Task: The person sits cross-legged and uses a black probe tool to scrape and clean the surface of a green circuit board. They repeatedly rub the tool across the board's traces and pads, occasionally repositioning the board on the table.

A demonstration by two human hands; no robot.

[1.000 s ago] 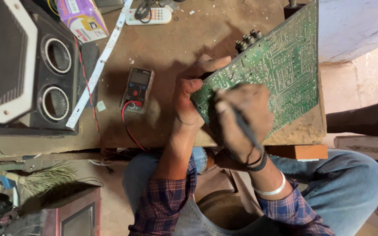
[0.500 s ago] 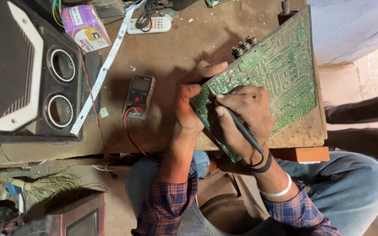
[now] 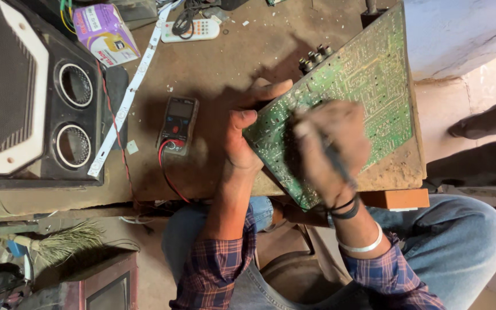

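A large green circuit board (image 3: 368,86) lies tilted on the brown workbench (image 3: 231,63), solder side up. My left hand (image 3: 245,135) grips its left edge, thumb on top and fingers reaching behind it. My right hand (image 3: 331,149), blurred by motion, is over the board's lower middle and holds a thin dark probe (image 3: 337,163) like a pen, tip down on the board. A small dark multimeter (image 3: 178,123) lies left of my left hand, with red and black leads (image 3: 167,172) running off the bench edge toward me.
A big black speaker cabinet (image 3: 35,97) with two round ports fills the left. A purple box (image 3: 104,31), a white LED strip (image 3: 124,97) and a white remote (image 3: 193,30) lie at the back. A small brush (image 3: 64,244) and a dark box (image 3: 96,287) sit on the floor.
My right hand with the probe has moved a little up and right across the board and is now blurred. The left hand keeps the same grip on the board's edge.
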